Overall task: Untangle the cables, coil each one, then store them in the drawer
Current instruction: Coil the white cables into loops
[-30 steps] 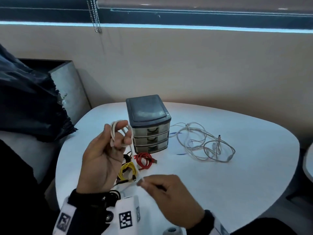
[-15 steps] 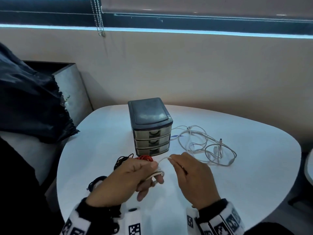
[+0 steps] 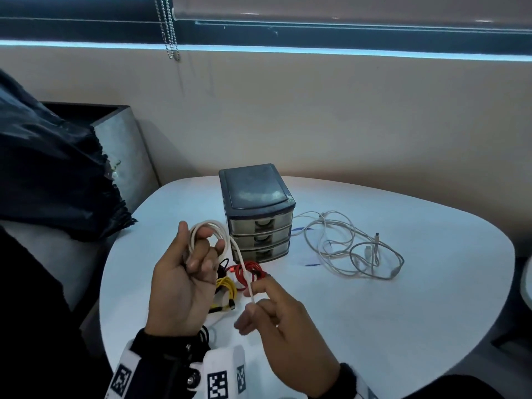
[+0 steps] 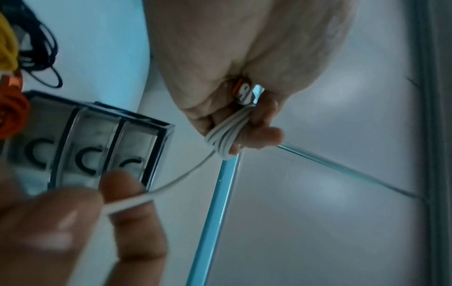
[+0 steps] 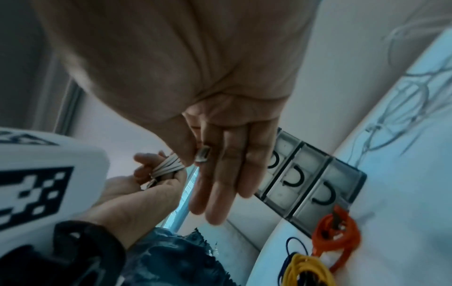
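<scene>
left hand (image 3: 184, 283): clasps white cable (image 3: 210, 227) loops | right hand (image 3: 285, 326): pinches its free end | three-drawer organizer (image 3: 257, 214): beyond both hands

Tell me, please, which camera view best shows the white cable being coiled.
The head view: the white cable loops around the left hand, its tail pinched by the right hand. The left wrist view shows only bunched strands; the right wrist view shows the connector and a distant bundle.

The drawer unit (image 3: 257, 214) stands on the table (image 3: 403, 298), toward its far side. Loose tangled cables (image 3: 354, 249) lie to its right. Three coiled cables (image 3: 239, 279) lie before it, toward the left.
</scene>
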`<state>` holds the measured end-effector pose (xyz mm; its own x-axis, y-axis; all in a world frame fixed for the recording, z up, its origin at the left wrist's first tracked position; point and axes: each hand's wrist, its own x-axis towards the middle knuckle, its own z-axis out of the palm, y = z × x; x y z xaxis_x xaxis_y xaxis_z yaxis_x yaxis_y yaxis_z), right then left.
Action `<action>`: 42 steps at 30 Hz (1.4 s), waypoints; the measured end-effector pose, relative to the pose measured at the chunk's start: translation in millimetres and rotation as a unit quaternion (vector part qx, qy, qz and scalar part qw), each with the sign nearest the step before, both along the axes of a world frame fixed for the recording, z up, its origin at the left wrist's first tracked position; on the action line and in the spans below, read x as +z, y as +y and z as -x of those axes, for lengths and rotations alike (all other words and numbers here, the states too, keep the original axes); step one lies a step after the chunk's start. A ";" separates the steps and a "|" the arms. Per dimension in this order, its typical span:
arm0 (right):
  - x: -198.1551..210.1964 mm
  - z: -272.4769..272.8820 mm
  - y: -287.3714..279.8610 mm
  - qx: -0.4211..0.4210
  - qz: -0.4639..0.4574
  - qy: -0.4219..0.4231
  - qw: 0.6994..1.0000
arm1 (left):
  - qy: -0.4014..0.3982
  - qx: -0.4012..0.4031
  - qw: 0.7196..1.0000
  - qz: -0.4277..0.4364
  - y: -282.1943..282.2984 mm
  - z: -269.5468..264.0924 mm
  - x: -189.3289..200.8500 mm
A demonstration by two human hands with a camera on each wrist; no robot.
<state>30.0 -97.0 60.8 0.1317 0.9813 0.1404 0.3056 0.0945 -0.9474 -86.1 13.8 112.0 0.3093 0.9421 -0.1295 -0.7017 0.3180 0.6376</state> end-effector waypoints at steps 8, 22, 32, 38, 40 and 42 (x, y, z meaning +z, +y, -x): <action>22.2 -12.8 23.4 -0.080 -0.103 0.138 0.982 | 0.111 -0.089 0.988 -0.059 -13.4 -12.9 -6.2; 25.7 -1.8 31.9 -0.142 -0.138 0.015 0.980 | 0.128 -0.046 0.989 -0.061 -17.4 -22.1 -7.3; 35.5 -14.6 29.6 -0.121 -0.119 0.008 0.986 | 0.428 0.027 0.816 -0.387 -7.0 -6.3 -20.0; 16.9 -37.9 27.8 -0.105 -0.125 -0.305 0.938 | 0.327 0.057 0.911 -0.244 0.0 -4.0 -0.9; 15.0 -41.1 29.9 -0.091 -0.087 -0.324 0.937 | 0.292 0.035 0.927 -0.235 -4.4 -10.4 2.5; 18.2 -41.4 29.7 -0.087 -0.065 -0.238 0.965 | 0.269 0.014 0.935 -0.230 -9.4 -16.0 3.2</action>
<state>71.4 -67.3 79.0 0.1823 0.9205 0.3456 0.7254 0.1113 -0.6792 -70.1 4.4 115.2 0.2900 0.9432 0.1620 -0.2441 -0.0908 0.9655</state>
